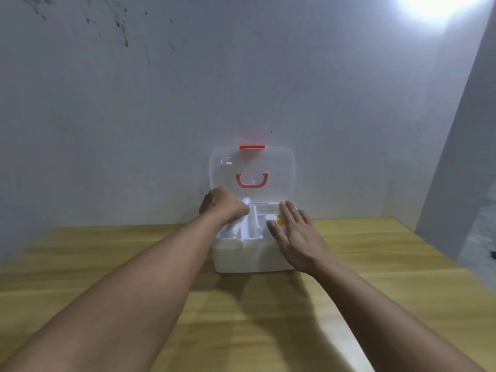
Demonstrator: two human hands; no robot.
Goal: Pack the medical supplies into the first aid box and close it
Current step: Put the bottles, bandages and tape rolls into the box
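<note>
Reaching into first aid box (241,257) — left hand (222,204) curled, right hand (298,234) flat.

The first aid box (241,257) is sitting on the counter (107,264), close against the wall (241,89) behind it. Its lid (279,167) is standing upright at the back, leaning toward the wall. The left hand (222,204) is reaching into the box's left side among the supplies (243,226), while the right hand (298,234) is lying flat over the right side.
</note>
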